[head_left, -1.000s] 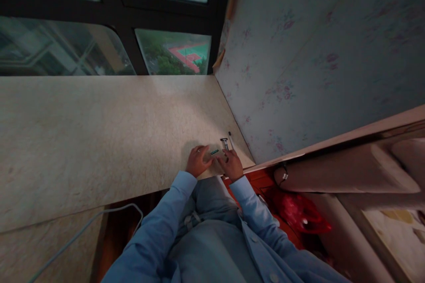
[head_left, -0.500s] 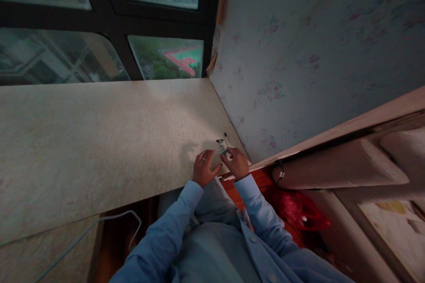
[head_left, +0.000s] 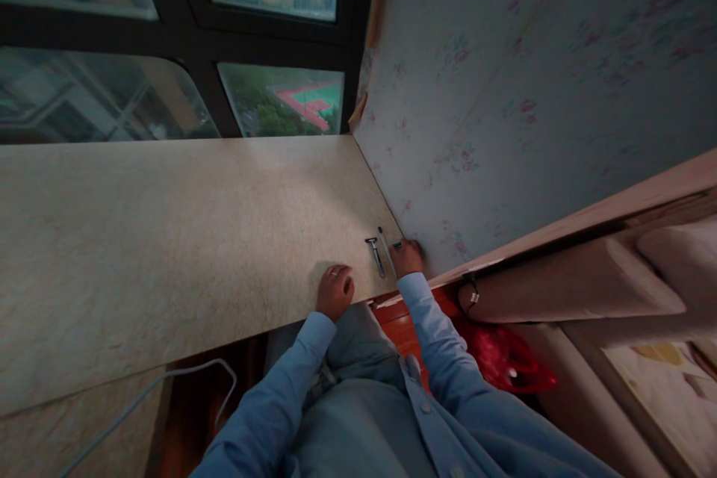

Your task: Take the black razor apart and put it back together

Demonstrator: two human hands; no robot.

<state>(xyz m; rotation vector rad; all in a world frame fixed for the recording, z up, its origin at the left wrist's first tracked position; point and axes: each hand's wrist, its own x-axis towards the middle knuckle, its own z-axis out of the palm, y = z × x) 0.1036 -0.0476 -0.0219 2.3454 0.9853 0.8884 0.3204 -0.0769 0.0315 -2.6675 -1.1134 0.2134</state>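
Observation:
A safety razor (head_left: 376, 255) lies on the pale stone-look ledge, its head toward the window. Beside it is a slim white stick with a dark tip (head_left: 384, 243), perhaps a toothbrush. My right hand (head_left: 408, 257) is down at the ledge's right edge against the wall, just right of the stick. A small dark piece (head_left: 396, 244) shows at its closed fingertips; its kind is too small to tell. My left hand (head_left: 334, 291) rests near the ledge's front edge, left of the razor. Its fingers are curled in, and nothing shows in them.
A dark-framed window (head_left: 213, 37) stands behind the ledge (head_left: 168, 239). Flowered wallpaper (head_left: 482, 104) covers the wall at right. A grey cable (head_left: 190, 366) hangs at the front left. Below on the right are a red plastic bag (head_left: 504, 358) and a padded beige piece of furniture (head_left: 582, 276).
My hands have moved apart. The right went right to the wall with the small dark piece; the left drew back and curled its fingers. The razor is now uncovered.

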